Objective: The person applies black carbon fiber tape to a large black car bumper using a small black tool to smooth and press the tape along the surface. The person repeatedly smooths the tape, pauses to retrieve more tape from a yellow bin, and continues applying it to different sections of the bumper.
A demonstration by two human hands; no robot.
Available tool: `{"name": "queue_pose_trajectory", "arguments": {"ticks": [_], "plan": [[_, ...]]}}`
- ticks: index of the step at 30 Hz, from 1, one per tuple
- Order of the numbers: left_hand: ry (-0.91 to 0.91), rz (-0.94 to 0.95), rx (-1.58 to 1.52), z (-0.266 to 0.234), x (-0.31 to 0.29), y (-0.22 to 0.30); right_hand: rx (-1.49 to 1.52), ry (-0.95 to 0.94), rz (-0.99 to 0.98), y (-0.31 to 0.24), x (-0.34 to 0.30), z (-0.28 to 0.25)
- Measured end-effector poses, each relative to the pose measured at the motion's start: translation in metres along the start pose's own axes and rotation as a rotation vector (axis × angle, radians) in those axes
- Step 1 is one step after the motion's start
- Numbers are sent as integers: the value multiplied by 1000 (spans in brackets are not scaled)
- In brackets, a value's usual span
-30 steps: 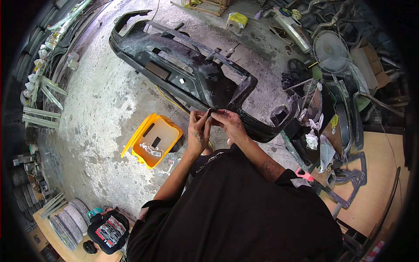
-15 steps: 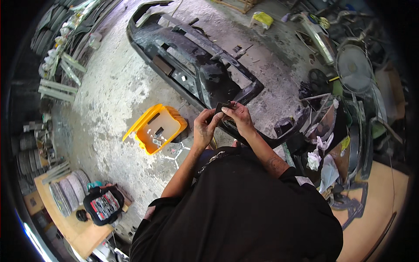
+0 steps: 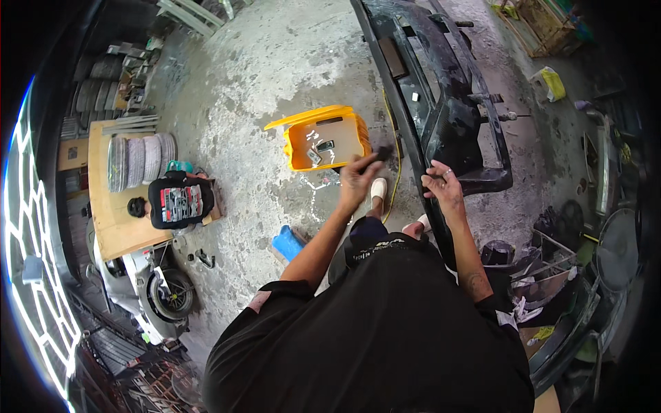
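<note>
My left hand (image 3: 354, 182) is closed on a small dark flat piece (image 3: 379, 157), blurred, beside the near right corner of a yellow tub (image 3: 292, 164). In the tub sit cloudy liquid and a few small dark and pale pieces. My right hand (image 3: 446, 187) is over the near edge of a black car bumper (image 3: 451, 124), its fingers loosely bent and apart, with nothing visible in them. The bumper has worn, dusty patches. A brown block (image 3: 392, 57) and a small white piece (image 3: 415, 97) rest on it.
A yellow cord (image 3: 394, 182) runs along the floor between tub and bumper. A blue object (image 3: 287, 242) lies near my left forearm. At left, another person (image 3: 180, 199) is by a wooden board (image 3: 117, 224), above a motorcycle (image 3: 148, 296). Scrap and a fan (image 3: 617, 251) crowd the right.
My view has swung left. My hands have moved apart; the dark piece, earlier between both, is now in my left hand. My right hand has let go of it.
</note>
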State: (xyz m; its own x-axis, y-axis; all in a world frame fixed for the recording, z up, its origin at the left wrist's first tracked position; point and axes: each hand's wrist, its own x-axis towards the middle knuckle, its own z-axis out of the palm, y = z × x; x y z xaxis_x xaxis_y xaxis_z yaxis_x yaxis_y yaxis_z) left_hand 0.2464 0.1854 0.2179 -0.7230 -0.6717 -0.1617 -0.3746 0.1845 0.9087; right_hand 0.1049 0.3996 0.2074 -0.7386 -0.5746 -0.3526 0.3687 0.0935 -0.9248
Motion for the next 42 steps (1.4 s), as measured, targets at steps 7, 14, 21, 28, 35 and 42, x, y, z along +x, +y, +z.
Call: {"name": "queue_pose_trajectory", "arguments": {"ticks": [7, 14, 21, 28, 35, 42], "plan": [[148, -108, 218, -76, 127, -258, -116, 360, 242, 26, -12, -31], [147, -113, 510, -67, 250, -503, -309, 718, 333, 78, -39, -80], [-63, 297, 1143, -64, 310, -608, -312, 809, 382, 86, -14, -76], [55, -111, 559, -37, 246, -469, -139, 996, 395, 69, -6, -138], [120, 93, 217, -50, 183, -140, 462, 978, 272, 97, 66, -220], [-373, 354, 104, 121, 101, 41, 730, 879, 307, 100, 100, -225]]}}
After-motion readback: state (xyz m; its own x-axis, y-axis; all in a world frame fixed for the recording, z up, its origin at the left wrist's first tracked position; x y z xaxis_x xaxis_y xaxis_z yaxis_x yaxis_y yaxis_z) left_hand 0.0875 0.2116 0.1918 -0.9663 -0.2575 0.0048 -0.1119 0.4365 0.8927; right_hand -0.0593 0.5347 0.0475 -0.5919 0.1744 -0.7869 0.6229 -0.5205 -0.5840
